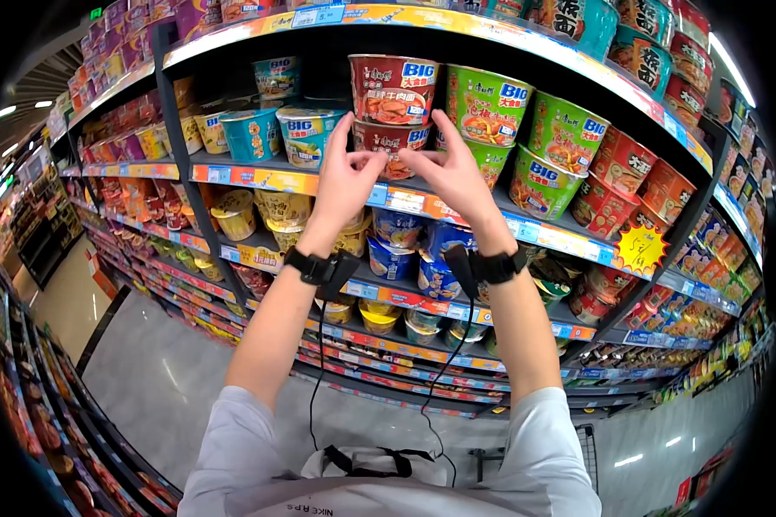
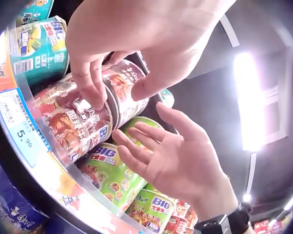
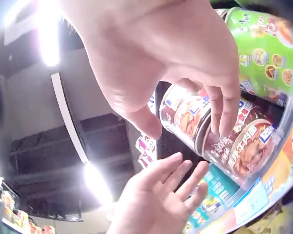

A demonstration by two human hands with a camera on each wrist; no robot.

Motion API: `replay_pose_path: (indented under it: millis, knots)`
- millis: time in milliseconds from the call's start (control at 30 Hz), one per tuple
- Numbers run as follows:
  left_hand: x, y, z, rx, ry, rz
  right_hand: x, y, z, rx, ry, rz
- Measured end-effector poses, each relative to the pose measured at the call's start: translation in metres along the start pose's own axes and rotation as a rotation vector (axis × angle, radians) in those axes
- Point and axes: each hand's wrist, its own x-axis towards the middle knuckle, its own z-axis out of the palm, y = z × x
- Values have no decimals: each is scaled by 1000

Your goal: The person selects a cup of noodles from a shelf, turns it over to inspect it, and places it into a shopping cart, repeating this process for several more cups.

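Note:
Two dark red instant noodle cups stand stacked on the shelf in the head view, the upper cup [image 1: 394,90] on the lower cup [image 1: 379,138]. My left hand [image 1: 347,177] is at their left side, fingers relaxed, with fingertips close by the seam between the cups in the left wrist view. On the other side is my right hand [image 1: 459,181], its fingers loosely bent and fingertips beside the stack. Both thumbs point inward in front of the lower cup. In the right wrist view, the lower cup [image 3: 244,146] lies partly behind the right fingers.
Green noodle cups [image 1: 489,103] stand stacked just right of the red ones. Teal cups [image 1: 250,136] and a white-and-teal cup [image 1: 309,138] are to the left. A shelf edge with price tags [image 1: 405,201] runs below, and another shelf [image 1: 457,21] hangs above.

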Motion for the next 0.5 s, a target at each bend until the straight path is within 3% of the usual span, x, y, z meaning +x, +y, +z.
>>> replay_pose_path:
  millis: [33, 133, 167, 233, 300, 333, 467, 500]
  knots:
    - [9, -2, 2, 43, 19, 82, 12, 7, 3, -71, 58, -57]
    - [32, 1, -2, 90, 30, 77, 34, 14, 10, -159, 154, -106]
    - [36, 4, -6, 74, -30, -40, 37, 13, 12, -101, 153, -93]
    - [44, 5, -12, 24, -47, -47, 46, 17, 12, 5, 140, -105]
    - [48, 0, -16, -25, -45, -10, 38, 13, 23, -111, 205, -115]
    - [45, 6, -24, -43, -101, -139, 31, 4, 31, -171, 221, -80]
    - [30, 26, -38, -295, -90, -78, 20, 15, 50, -378, 382, -392]
    - [25, 29, -42, -374, -90, -79, 13, 10, 57, -380, 386, -388]
